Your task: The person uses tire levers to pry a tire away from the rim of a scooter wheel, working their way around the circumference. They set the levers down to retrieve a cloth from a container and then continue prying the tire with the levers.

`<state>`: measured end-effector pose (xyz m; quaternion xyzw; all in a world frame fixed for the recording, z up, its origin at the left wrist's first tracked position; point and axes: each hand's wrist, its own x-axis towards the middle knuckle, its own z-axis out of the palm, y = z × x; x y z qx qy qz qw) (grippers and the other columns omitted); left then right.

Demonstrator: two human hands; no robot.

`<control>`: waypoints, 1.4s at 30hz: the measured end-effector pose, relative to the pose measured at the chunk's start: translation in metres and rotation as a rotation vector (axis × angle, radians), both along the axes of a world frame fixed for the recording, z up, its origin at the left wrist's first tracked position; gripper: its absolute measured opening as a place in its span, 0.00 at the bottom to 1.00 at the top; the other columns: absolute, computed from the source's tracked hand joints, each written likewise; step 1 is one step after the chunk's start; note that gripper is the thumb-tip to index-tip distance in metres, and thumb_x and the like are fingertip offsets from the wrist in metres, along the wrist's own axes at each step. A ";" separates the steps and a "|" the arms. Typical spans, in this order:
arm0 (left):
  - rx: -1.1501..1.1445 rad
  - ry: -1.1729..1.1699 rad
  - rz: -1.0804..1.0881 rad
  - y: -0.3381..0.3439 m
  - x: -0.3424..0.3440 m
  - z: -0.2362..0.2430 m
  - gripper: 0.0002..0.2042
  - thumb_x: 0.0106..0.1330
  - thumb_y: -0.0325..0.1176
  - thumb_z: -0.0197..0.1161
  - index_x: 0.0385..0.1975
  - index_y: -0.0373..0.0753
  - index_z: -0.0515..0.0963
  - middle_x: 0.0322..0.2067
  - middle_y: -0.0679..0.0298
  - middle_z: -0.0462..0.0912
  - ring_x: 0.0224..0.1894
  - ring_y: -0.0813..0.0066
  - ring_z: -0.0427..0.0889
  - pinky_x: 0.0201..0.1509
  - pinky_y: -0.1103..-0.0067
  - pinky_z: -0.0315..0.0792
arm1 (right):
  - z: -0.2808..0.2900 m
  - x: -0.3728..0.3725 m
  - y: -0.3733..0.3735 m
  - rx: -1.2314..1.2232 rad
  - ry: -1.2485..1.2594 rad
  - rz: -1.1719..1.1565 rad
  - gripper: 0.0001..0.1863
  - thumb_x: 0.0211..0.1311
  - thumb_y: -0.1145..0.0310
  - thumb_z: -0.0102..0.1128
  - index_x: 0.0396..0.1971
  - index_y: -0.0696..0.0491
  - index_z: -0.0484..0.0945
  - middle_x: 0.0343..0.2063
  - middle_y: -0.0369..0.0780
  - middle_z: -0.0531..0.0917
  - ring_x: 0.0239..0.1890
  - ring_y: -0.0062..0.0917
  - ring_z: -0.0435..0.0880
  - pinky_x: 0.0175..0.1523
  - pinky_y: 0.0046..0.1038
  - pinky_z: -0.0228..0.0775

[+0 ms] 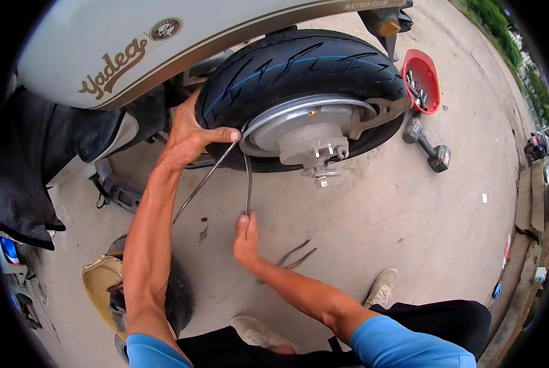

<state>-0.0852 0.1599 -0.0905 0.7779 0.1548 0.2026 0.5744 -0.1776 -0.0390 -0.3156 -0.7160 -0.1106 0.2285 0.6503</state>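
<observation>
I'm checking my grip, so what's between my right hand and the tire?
In the head view, a thin metal lever spans from your right hand to the tire.

A black tyre with jagged tread grooves and a blue line sits around a grey metal wheel, toward 12 o'clock in view. Near the wheel's 9 o'clock, a straight lever slants toward 7; a curved lever points to 6.
</observation>
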 end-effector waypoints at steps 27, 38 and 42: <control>0.204 0.516 -0.068 -0.050 -0.068 -0.105 0.17 0.76 0.42 0.57 0.45 0.29 0.72 0.31 0.48 0.82 0.36 0.61 0.83 0.45 0.66 0.74 | 0.026 0.052 0.036 -0.074 0.246 0.408 0.10 0.72 0.71 0.56 0.45 0.63 0.76 0.34 0.42 0.85 0.30 0.25 0.84 0.37 0.29 0.82; 0.357 0.466 0.095 -0.095 -0.109 -0.071 0.18 0.81 0.43 0.45 0.34 0.34 0.68 0.18 0.55 0.73 0.22 0.54 0.72 0.30 0.63 0.67 | 0.016 0.063 0.032 -0.214 -0.025 0.404 0.09 0.64 0.73 0.64 0.35 0.63 0.77 0.23 0.51 0.84 0.28 0.37 0.88 0.35 0.37 0.78; 0.133 0.495 0.155 -0.111 -0.112 -0.059 0.21 0.81 0.48 0.44 0.33 0.35 0.67 0.18 0.66 0.67 0.23 0.77 0.65 0.27 0.72 0.63 | 0.014 0.066 0.035 -0.165 0.003 0.421 0.09 0.63 0.72 0.66 0.33 0.63 0.77 0.24 0.51 0.85 0.28 0.38 0.89 0.35 0.37 0.78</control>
